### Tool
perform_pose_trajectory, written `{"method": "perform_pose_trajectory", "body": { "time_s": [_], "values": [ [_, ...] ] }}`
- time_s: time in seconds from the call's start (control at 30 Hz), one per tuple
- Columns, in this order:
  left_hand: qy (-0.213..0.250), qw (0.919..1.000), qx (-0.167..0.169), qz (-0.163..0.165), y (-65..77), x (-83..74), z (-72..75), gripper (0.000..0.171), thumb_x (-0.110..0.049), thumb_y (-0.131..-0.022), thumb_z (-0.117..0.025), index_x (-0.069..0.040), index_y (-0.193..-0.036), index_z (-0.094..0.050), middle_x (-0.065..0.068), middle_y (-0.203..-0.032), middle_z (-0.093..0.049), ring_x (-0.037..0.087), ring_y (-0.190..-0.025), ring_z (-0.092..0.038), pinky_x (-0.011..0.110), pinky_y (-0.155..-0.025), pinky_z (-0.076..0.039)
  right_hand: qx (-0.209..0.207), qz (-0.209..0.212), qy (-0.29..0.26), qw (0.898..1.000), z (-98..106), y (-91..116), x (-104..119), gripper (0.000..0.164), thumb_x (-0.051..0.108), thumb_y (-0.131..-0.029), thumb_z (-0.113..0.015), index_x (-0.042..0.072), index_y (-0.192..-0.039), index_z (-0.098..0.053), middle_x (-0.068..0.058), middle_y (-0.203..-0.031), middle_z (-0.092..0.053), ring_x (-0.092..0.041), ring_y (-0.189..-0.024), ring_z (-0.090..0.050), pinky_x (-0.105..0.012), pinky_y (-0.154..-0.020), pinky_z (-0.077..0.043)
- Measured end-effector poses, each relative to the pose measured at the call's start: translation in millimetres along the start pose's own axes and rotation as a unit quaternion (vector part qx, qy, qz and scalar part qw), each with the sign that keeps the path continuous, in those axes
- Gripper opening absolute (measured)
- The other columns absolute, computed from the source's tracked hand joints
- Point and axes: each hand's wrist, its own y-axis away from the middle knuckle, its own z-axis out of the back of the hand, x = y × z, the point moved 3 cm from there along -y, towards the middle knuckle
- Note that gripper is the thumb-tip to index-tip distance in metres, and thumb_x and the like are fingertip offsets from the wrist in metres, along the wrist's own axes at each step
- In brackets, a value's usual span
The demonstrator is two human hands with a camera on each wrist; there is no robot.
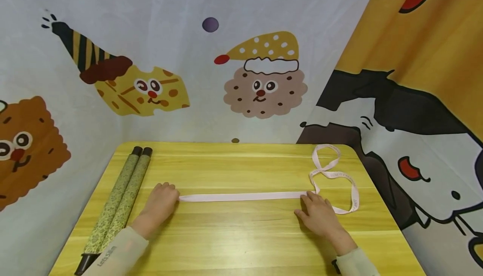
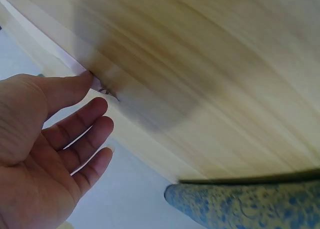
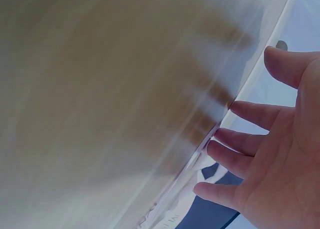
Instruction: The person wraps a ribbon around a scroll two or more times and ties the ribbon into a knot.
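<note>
Spreading its fingers, right hand (image 1: pixel 320 217) just rests its tips on the ribbon (image 1: pixel 245 196). Left hand (image 1: pixel 160 204) pinches the left end, thumb to finger, the others loose. So yeah, the straight stretch runs sideways on the table (image 1: pixel 234 238), both hands touching, slack (image 1: pixel 355 198) looped farther out past the right.

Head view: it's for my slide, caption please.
A pink ribbon runs straight from left hand to right hand, then loops on the table.
</note>
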Motion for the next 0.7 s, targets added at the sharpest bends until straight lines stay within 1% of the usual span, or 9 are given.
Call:
{"method": "perform_pose_trajectory", "body": {
  "time_s": [0.23, 0.33, 0.5, 0.6, 0.7],
  "values": [
    [-0.03, 0.9992, 0.022, 0.013, 5.6, 15.5, 4.1, 0.027, 0.007, -0.082, -0.078, -0.011, -0.066, -0.066, 0.005, -0.066, -0.06, 0.025, -0.064, -0.054, 0.041, -0.063, -0.049, -0.001, -0.003, 0.006, 1.0, 2.9, 1.7, -6.5, 0.062, 0.04, -0.102, -0.068, -0.005, -0.144, -0.058, -0.033, -0.151, -0.048, -0.054, -0.139, -0.044, -0.077, -0.11, -0.029],
    [-0.031, 0.9987, 0.033, 0.022, 6.3, 21.4, 7.1, 0.027, 0.008, -0.082, -0.077, -0.01, -0.067, -0.066, 0.005, -0.065, -0.061, 0.025, -0.064, -0.053, 0.041, -0.063, -0.048, -0.007, -0.005, 0.012, 1.0, 3.2, 2.8, -10.1, 0.062, 0.04, -0.102, -0.068, -0.004, -0.144, -0.058, -0.033, -0.15, -0.049, -0.053, -0.139, -0.044, -0.077, -0.11, -0.03],
    [-0.018, 0.9979, 0.051, 0.034, 8.9, 30.0, 9.5, 0.027, 0.013, -0.082, -0.074, -0.009, -0.07, -0.066, 0.006, -0.067, -0.063, 0.026, -0.065, -0.053, 0.044, -0.066, -0.049, -0.009, -0.012, 0.011, 1.0, 5.5, 4.2, -15.8, 0.062, 0.04, -0.101, -0.068, -0.005, -0.143, -0.058, -0.034, -0.15, -0.049, -0.054, -0.139, -0.044, -0.077, -0.109, -0.031],
    [-0.022, 0.9976, 0.057, 0.034, 9.9, 34.4, 7.9, 0.026, 0.013, -0.081, -0.076, -0.009, -0.071, -0.067, 0.007, -0.068, -0.065, 0.026, -0.065, -0.054, 0.047, -0.068, -0.052, -0.011, -0.013, 0.01, 1.0, 7.9, 4.5, -19.0, 0.061, 0.04, -0.102, -0.068, -0.005, -0.142, -0.059, -0.034, -0.149, -0.049, -0.055, -0.138, -0.044, -0.078, -0.107, -0.032],
    [-0.03, 0.9974, 0.058, 0.031, 9.4, 37.2, 7.9, 0.024, 0.013, -0.08, -0.079, -0.008, -0.073, -0.069, 0.008, -0.068, -0.066, 0.026, -0.064, -0.055, 0.048, -0.067, -0.053, -0.012, -0.014, 0.011, 1.0, 9.4, 4.1, -21.8, 0.06, 0.039, -0.102, -0.068, -0.004, -0.142, -0.059, -0.034, -0.147, -0.05, -0.056, -0.137, -0.044, -0.079, -0.106, -0.033]
  ]
}}
